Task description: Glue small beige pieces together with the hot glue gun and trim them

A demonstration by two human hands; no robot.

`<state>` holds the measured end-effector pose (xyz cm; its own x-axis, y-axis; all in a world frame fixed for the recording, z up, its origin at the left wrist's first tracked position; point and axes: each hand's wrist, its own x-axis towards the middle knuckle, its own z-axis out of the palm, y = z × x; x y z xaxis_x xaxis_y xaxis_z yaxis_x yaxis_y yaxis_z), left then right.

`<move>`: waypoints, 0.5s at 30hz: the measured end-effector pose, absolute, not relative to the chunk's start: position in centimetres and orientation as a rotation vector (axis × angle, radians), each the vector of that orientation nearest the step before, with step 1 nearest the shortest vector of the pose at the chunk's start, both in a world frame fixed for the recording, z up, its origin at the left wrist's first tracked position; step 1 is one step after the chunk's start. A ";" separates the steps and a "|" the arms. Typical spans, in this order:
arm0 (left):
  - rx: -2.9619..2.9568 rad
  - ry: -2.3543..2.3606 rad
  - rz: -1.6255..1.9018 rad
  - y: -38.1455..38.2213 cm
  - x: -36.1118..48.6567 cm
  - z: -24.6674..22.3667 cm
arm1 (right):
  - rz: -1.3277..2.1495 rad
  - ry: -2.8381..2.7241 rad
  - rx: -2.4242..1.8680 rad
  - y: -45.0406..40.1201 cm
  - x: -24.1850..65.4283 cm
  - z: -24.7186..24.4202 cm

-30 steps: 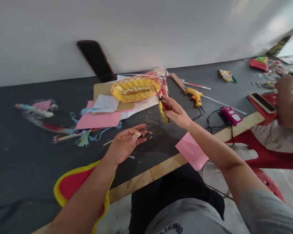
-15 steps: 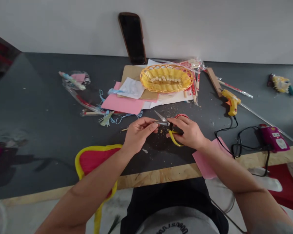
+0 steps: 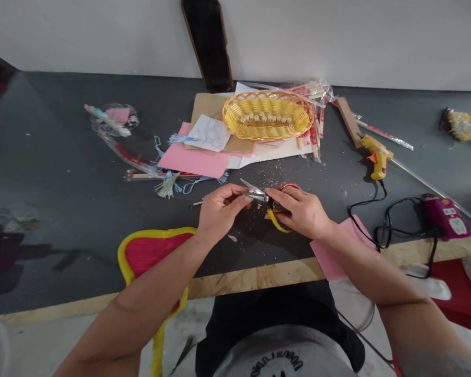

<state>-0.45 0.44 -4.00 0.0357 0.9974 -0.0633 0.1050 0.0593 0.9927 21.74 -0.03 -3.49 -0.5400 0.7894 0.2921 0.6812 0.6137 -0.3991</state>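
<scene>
My right hand is closed on scissors with red and yellow handles, their blades pointing left. My left hand pinches something too small to make out, right at the blades. Small pale crumbs are scattered on the dark table under and around both hands. Beyond the hands, a yellow woven basket holds a row of small pale pieces and rests on papers and cardboard.
Pink paper, tassels and wrapped sticks lie behind left. A phone leans on the wall. To the right are a yellow glue gun, its cord and a purple box. A red and yellow object is by my left forearm.
The scissor blades have moved slightly left toward my left fingertips and the gap between them has narrowed. The whole view has shifted a little, with the table's contents appearing higher.
</scene>
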 end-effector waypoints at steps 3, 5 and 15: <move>1.317 1.311 1.094 0.5 -0.4 -3.7 | 0.295 -2.393 -1.124 -0.1 21.7 -3.6; 1.383 1.320 1.110 0.5 -0.5 -3.6 | 0.281 -2.382 -1.099 0.0 21.7 -3.6; 1.616 1.345 1.127 0.4 -0.6 -3.1 | 0.219 -2.385 -1.034 0.0 21.7 -3.7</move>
